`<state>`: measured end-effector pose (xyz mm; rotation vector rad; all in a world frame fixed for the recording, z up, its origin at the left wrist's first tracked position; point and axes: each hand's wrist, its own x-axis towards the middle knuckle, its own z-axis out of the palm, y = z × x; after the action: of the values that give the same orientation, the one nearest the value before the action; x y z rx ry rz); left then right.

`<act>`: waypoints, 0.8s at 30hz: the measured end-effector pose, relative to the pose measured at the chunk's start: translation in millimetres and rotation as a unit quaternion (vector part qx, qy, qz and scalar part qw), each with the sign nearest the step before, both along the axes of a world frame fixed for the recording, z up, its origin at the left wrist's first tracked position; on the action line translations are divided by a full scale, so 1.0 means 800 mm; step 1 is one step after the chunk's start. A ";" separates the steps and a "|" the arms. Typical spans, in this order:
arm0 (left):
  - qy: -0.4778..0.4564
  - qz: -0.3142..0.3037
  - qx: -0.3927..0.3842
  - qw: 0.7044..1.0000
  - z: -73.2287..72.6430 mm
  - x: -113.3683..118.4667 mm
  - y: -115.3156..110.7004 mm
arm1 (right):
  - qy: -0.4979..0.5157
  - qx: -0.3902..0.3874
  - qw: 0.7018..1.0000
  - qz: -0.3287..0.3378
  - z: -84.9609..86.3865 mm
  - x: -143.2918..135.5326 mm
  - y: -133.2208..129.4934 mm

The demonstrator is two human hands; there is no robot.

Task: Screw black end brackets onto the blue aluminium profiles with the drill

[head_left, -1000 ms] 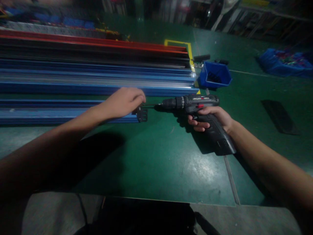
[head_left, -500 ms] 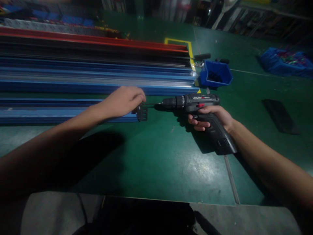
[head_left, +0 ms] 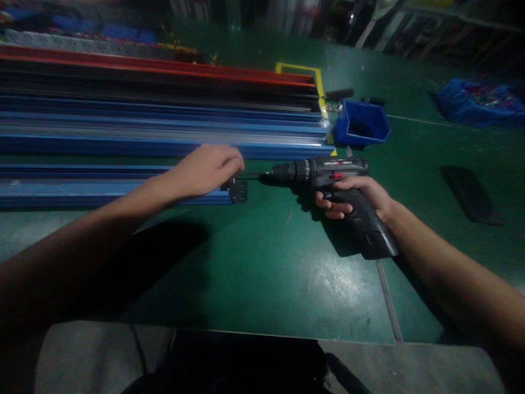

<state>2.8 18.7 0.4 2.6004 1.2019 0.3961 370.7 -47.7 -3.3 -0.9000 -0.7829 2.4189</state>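
My right hand [head_left: 353,200] is wrapped round the grip of a black cordless drill [head_left: 340,167], index finger at the trigger. The drill points left, and its long thin bit [head_left: 250,175] reaches to a black end cap [head_left: 239,192]. That cap sits on the right end of a blue metal profile [head_left: 205,198] lying on the green table. Over this end rests my left hand [head_left: 213,168], its fingers curled down around the profile beside the bit's tip. Its fingertips are partly hidden, as is the spot where the bit meets the cap.
Behind lie several long blue, black and red profiles [head_left: 246,148], with a yellow-marked corner [head_left: 299,67] at their right end. A blue bin [head_left: 363,123] with dark parts stands beside them. Farther right are a blue container [head_left: 463,106] of small parts and a flat black object [head_left: 470,194].
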 end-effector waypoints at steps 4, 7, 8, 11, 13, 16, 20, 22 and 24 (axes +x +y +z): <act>-0.005 0.001 0.003 1.000 -0.001 -0.001 0.000 | 0.013 -0.004 1.000 0.009 -0.001 0.001 0.001; -0.016 -0.002 0.007 1.000 -0.002 -0.001 -0.001 | 0.015 -0.008 1.000 0.005 0.000 0.001 0.001; -0.017 -0.003 0.007 1.000 -0.002 -0.001 -0.001 | 0.016 -0.009 1.000 0.004 0.000 0.001 0.001; -0.018 -0.002 0.004 1.000 -0.003 -0.001 -0.001 | 0.015 -0.009 1.000 0.000 0.000 0.000 0.001; -0.018 -0.002 0.003 1.000 -0.002 -0.001 -0.001 | 0.014 -0.008 1.000 0.002 0.000 0.000 0.001; -0.016 -0.002 0.002 1.000 -0.001 0.000 -0.001 | 0.009 -0.003 1.000 0.006 0.000 0.001 0.001; -0.013 0.006 0.000 1.000 -0.001 0.000 -0.001 | -0.002 0.004 1.000 0.004 0.001 0.001 0.000; -0.011 0.011 0.004 1.000 -0.001 0.000 -0.001 | -0.009 0.007 1.000 0.004 0.002 0.001 0.001; -0.003 0.017 0.003 1.000 0.000 -0.001 -0.001 | -0.015 0.011 1.000 0.005 0.003 0.001 0.001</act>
<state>2.1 18.2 0.1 2.5852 1.2466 0.4165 371.2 -46.5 -0.9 -0.9271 -0.8250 2.4067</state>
